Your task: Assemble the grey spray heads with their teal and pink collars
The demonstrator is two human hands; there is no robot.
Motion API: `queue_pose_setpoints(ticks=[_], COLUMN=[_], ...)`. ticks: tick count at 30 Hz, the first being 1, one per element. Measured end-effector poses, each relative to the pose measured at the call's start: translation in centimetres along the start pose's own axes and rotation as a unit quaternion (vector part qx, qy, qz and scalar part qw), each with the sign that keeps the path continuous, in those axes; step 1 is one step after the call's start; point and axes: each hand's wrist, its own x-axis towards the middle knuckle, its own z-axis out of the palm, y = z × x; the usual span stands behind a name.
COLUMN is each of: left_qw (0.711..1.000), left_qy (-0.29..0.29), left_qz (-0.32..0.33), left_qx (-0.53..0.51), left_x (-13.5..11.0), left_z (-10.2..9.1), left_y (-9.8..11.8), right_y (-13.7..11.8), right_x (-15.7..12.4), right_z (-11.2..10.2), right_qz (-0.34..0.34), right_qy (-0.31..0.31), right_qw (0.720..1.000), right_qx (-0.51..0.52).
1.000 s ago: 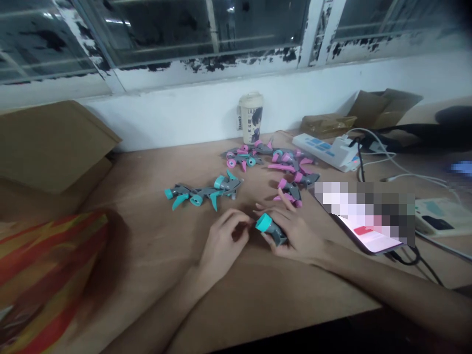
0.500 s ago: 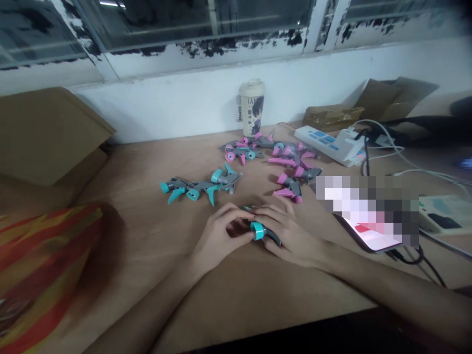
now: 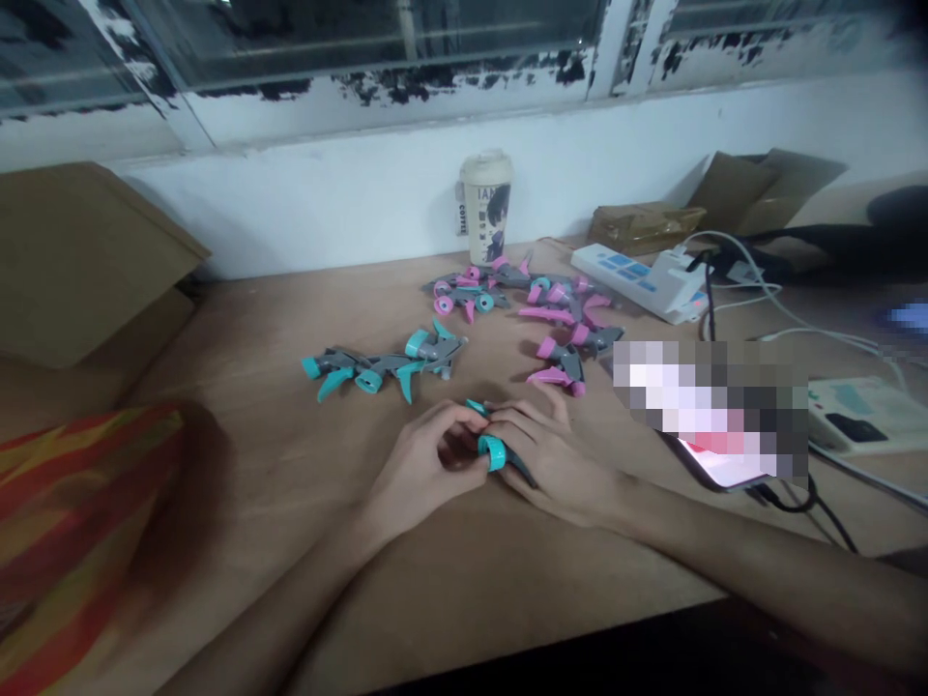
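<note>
Both hands meet over a grey and teal trigger spray head (image 3: 493,452) near the front of the table. My right hand (image 3: 555,452) is wrapped over its grey body, covering most of it. My left hand (image 3: 427,464) closes thumb and fingers on its left side, by the teal collar. A teal trigger tip (image 3: 477,408) pokes out above the fingertips. Beyond my hands lie several grey and teal spray heads (image 3: 384,369) in a row. Grey and pink spray heads (image 3: 562,362) lie to the right, and a mixed pile of spray heads (image 3: 500,285) lies further back.
A paper coffee cup (image 3: 487,213) stands by the wall. To the right are a white power strip (image 3: 627,275) with cables, a phone (image 3: 714,464) and a small cardboard box (image 3: 642,227). At left are a large cardboard box (image 3: 79,261) and a red and yellow striped bag (image 3: 87,522).
The camera view has shifted slightly. The held spray head has turned a little in my hands, and more of its teal trigger shows above the fingers.
</note>
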Motion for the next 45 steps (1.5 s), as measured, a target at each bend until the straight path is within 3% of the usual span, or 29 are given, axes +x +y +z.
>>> queue_pose_setpoints(ticks=[6, 12, 17, 23, 28, 31, 33, 36, 39, 45], left_qw=[1.000, 0.990, 0.977, 0.961, 0.956, 0.965, 0.978, 0.971, 0.965, 0.969], left_qy=[0.009, 0.096, 0.081, 0.110, 0.158, 0.210, 0.186, 0.076, 0.016, -0.034], left_qz=[0.001, -0.014, 0.007, 0.035, 0.012, -0.045, -0.095, -0.145, -0.145, -0.128], left_qx=[0.025, 0.100, 0.196, 0.250, 0.247, 0.148, 0.004, -0.172, -0.216, -0.207], left_x=[-0.1, -0.4, -0.7, -1.1, -0.6, 0.1, 0.5, 0.7, 0.6, 0.4], left_z=[0.1, 0.8, 1.0, 1.6, 0.6, -0.6, -1.1, -1.0, -0.5, -0.3], left_y=[0.5, 0.7, 1.1, 1.1, 0.7, 0.2, 0.2, 0.7, 1.3, 1.5], right_y=[0.1, -0.1, -0.1, -0.3, -0.1, 0.4, 0.8, 1.1, 1.0, 0.4], right_x=[0.2, 0.3, 0.3, 0.4, 0.7, 0.6, 0.5, 0.4, 0.3, 0.0], right_z=[0.2, 0.3, 0.5, 0.6, 0.4, 0.1, -0.2, -0.7, -0.9, -0.8], right_qz=[0.007, 0.024, 0.027, 0.034, 0.057, 0.090, 0.093, 0.067, 0.053, 0.075], right_qy=[-0.002, 0.020, 0.025, 0.031, 0.056, 0.090, 0.100, 0.094, 0.100, 0.102], right_qw=[1.000, 0.999, 0.996, 0.995, 0.994, 0.990, 0.990, 0.991, 0.983, 0.965], right_qx=[-0.013, -0.042, -0.078, -0.084, -0.078, -0.067, -0.028, 0.069, 0.146, 0.230])
